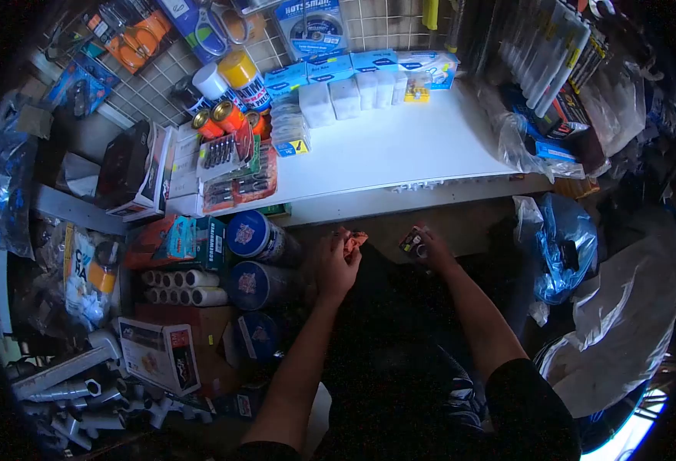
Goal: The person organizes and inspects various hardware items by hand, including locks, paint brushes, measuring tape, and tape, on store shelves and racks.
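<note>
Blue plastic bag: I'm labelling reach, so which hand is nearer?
Right. The right hand is left of the bag, not touching it; the left hand is farther left.

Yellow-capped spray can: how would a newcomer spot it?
On the white shelf, go to the back left, near the blue boxes. The spray can stands just left of them; its yellow cap sets it apart from the white-capped can beside it.

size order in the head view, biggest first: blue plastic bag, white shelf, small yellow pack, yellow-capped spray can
1. White shelf
2. Blue plastic bag
3. Yellow-capped spray can
4. Small yellow pack
</note>
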